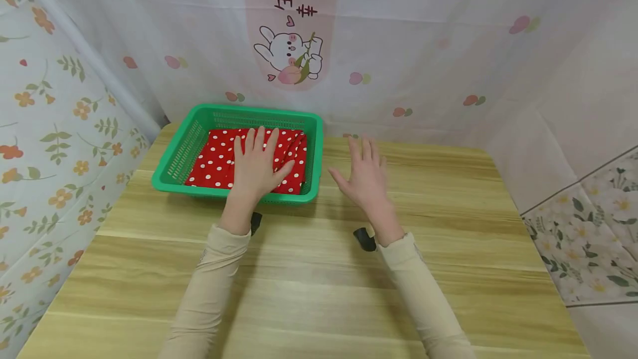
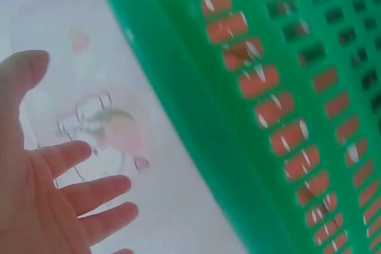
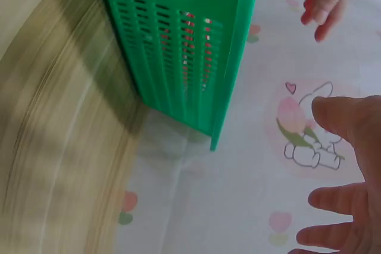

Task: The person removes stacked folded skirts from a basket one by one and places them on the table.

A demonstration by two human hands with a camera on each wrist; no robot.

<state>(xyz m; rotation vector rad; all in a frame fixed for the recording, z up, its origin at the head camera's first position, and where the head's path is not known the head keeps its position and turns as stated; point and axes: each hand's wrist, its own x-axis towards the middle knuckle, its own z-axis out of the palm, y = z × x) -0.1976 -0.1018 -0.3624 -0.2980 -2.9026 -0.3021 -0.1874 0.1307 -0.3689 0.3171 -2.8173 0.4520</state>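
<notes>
A green plastic basket stands at the back left of the table, and a red cloth with white dots lies folded inside it. Over the basket is my left hand, fingers spread, hiding part of the cloth. In the left wrist view the basket's slotted wall is close beside that hand, which holds nothing. My right hand hovers to the right of the basket with its fingers extended and nothing in them. The right wrist view shows the basket's end wall apart from my right fingers.
The wood-grain table reaches back to a white curtain printed with a rabbit and tulips. Floral cloth hangs along the left side, and a pale panel with flowers is on the right.
</notes>
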